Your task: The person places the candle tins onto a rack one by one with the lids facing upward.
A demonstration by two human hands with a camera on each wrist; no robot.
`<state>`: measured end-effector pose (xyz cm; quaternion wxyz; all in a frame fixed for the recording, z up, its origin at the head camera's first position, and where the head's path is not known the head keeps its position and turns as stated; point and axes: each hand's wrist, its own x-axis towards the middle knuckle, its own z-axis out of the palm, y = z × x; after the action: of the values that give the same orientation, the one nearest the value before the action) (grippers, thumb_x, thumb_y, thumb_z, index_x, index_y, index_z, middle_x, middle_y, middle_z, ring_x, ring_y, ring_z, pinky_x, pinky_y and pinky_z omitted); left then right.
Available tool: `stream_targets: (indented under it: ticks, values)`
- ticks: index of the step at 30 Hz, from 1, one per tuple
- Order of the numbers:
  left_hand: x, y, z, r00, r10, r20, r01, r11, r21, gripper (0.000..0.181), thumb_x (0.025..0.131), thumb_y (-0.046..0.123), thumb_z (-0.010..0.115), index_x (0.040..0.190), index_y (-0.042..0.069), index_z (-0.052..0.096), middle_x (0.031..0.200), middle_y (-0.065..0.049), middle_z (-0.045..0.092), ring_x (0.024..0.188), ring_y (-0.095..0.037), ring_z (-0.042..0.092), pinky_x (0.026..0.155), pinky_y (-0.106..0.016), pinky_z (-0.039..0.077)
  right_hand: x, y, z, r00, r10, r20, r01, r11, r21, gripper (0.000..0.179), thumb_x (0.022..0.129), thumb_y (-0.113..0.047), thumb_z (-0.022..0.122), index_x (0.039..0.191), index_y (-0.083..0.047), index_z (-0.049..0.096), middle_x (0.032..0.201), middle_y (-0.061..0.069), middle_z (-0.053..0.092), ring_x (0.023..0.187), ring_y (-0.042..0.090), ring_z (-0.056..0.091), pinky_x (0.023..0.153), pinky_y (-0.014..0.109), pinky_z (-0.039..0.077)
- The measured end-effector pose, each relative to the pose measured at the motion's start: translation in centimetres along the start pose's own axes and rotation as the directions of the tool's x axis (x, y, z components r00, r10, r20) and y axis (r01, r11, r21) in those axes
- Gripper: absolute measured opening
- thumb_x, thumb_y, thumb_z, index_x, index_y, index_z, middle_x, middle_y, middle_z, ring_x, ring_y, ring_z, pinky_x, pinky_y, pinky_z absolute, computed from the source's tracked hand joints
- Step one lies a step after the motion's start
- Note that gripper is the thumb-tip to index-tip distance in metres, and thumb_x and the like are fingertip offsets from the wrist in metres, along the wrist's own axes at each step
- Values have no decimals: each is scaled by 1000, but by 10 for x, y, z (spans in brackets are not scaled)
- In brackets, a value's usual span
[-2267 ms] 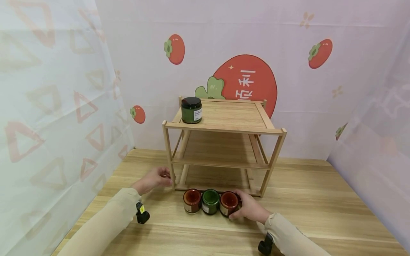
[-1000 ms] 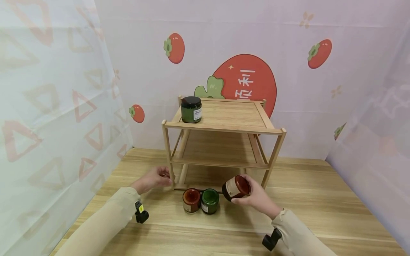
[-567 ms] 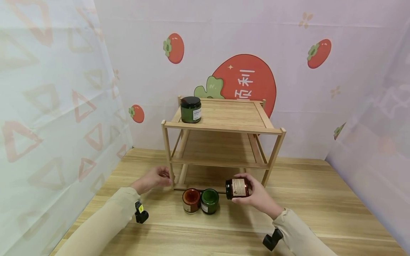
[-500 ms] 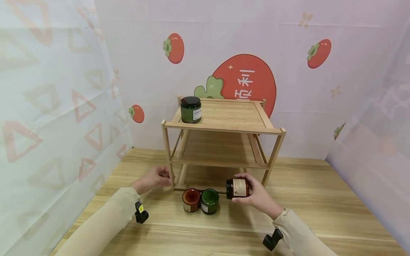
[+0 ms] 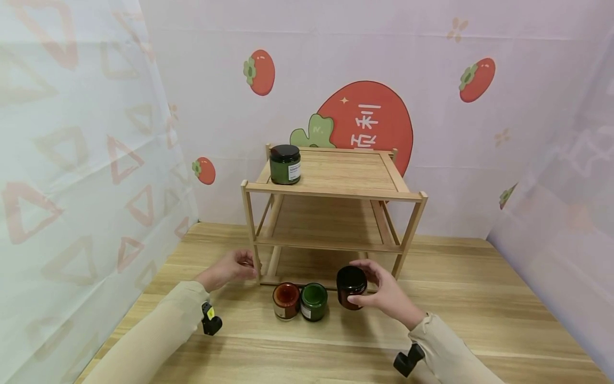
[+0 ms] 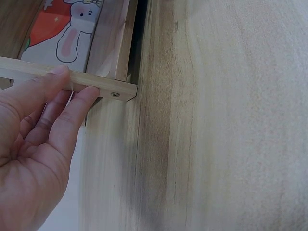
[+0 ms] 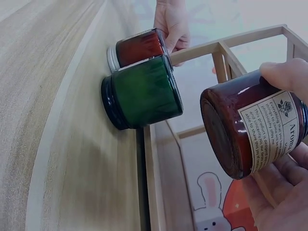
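Note:
My right hand (image 5: 386, 294) grips an amber glass jar (image 5: 351, 285) with a black lid, thumb in front and fingers behind. The jar is upright, lid up. In the right wrist view its base is raised off the table and its paper label (image 7: 272, 127) shows. To its left stand a green jar (image 5: 314, 302) and another amber jar (image 5: 286, 301), side by side, bottoms up. My left hand (image 5: 229, 271) pinches the front left post (image 6: 108, 84) of the wooden rack (image 5: 336, 245) between thumb and fingers, low down near the table.
On the rack's top shelf (image 5: 345, 169), at the left, a green jar (image 5: 285, 165) with a black lid stands upright. The jars on the table (image 5: 268, 346) are close before the rack's bottom rail. Printed cloth (image 5: 216, 106) hangs behind and at both sides.
My right hand has lifted the right-hand jar from the row and turned it from bottom up, through sideways, to lid up. The left hand stays on the post.

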<state>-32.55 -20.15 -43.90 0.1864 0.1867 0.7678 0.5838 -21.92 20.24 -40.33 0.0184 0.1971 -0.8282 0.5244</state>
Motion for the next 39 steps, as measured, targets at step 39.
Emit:
stream_targets:
  ticks: [39]
  values:
    - [0, 1, 1, 1000, -2, -14, 2, 1000, 19, 31, 85, 1, 68, 110, -9, 53, 101, -13, 62, 89, -17, 63, 80, -29, 57, 7, -40, -26, 991, -110, -82, 115, 991, 64, 60, 77, -10, 81, 132, -8, 57, 125, 12, 61, 106, 3, 62, 91, 17, 50]
